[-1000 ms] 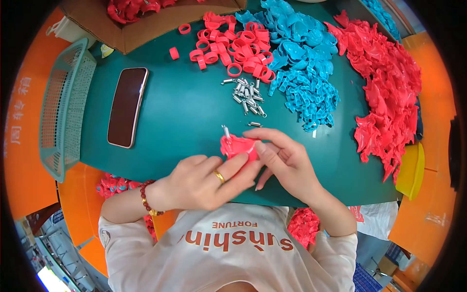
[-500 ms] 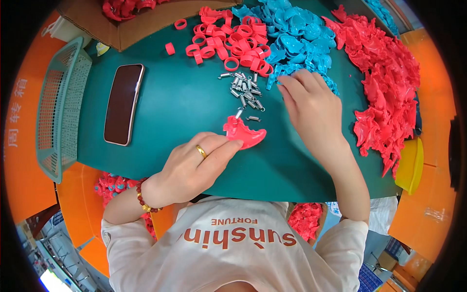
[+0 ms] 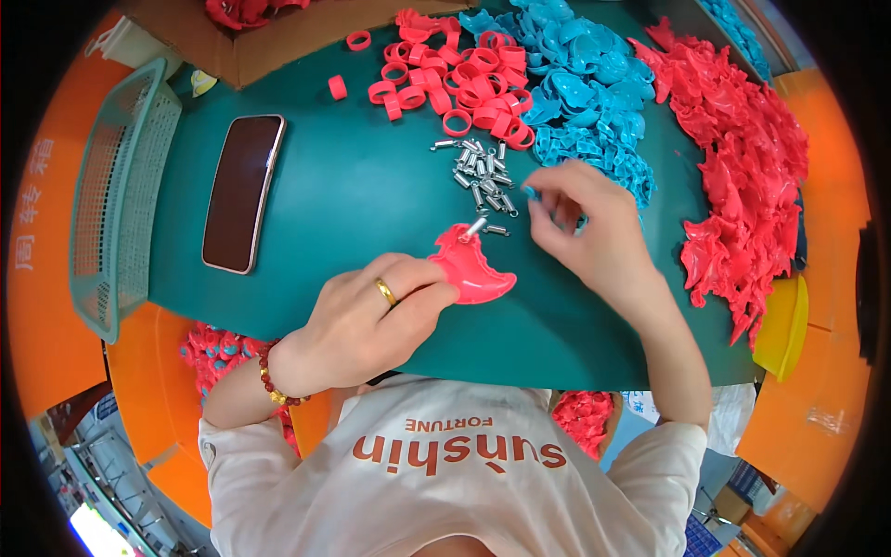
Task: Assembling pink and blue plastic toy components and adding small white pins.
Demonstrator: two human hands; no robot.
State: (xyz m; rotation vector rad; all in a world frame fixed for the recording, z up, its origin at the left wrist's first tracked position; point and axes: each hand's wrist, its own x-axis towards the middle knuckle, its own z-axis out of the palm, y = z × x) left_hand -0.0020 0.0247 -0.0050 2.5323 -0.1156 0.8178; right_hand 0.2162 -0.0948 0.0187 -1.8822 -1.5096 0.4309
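Observation:
My left hand (image 3: 380, 311) pinches a curved red plastic shell piece (image 3: 481, 274) near the middle of the green table. A small metal spring (image 3: 474, 228) stands at the shell's upper end and seems seated in it. To the right, the fingers of my right hand (image 3: 589, 218) are closed on a small blue plastic piece (image 3: 531, 193), mostly covered by the fingers. Between the hands and a little farther off lies a loose pile of metal springs (image 3: 484, 167), one of them close to the red shell.
Beyond the springs are red rings (image 3: 455, 88) and a heap of blue plastic parts (image 3: 594, 102). Red shell parts (image 3: 742, 158) cover the right side. At left lie a phone (image 3: 243, 195) and a green basket (image 3: 125, 204); a cardboard box (image 3: 306, 42) stands at the back.
My right hand has drawn back from the blue heap, now with a small blue piece in its fingers. The red shell in my left hand has turned slightly.

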